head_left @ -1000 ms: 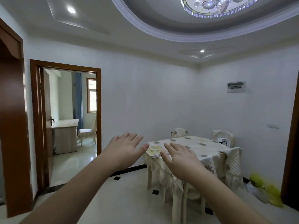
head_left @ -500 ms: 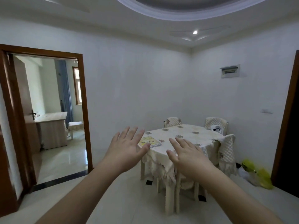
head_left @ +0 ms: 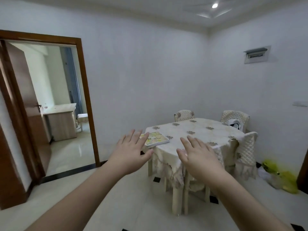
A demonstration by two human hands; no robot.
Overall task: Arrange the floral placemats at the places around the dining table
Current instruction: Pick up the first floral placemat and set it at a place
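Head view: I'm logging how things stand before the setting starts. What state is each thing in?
Placemats: stacked on the table's near left corner, not laid out.
Left hand: open, fingers spread, holding nothing.
Right hand: open, fingers spread, holding nothing.
Dining table: covered by a floral tablecloth.
Door: open.
Ceiling light: on.

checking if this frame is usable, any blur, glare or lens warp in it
Head view: wide-angle warp bows the door frame and walls; the ceiling spotlight blows out; window glare sheens the floor; the placemats and both hands look soft, print unreadable.
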